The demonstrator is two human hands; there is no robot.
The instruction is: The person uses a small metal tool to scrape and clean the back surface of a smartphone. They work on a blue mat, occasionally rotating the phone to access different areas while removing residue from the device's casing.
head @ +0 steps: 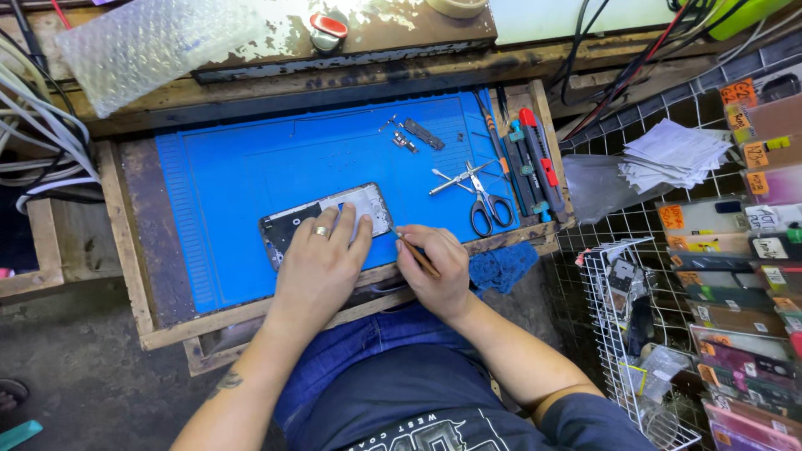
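Your left hand point(322, 255) lies flat, fingers spread, pressing down on an opened phone point(322, 219), a dark slab with a pale metal panel, on the blue ribbed mat point(242, 171). Your right hand point(436, 266) pinches a thin wooden-handled tool point(413, 250), its tip touching the phone's right edge. Just beyond on the mat lie steel tweezers point(455, 178) and black-handled scissors point(487, 203), with small loose metal parts point(413, 135) nearer the top. A blue knitted cloth point(501, 266) hangs at the worn wooden desk point(125, 242) edge. A white wire basket point(614, 334) stands well to your right.
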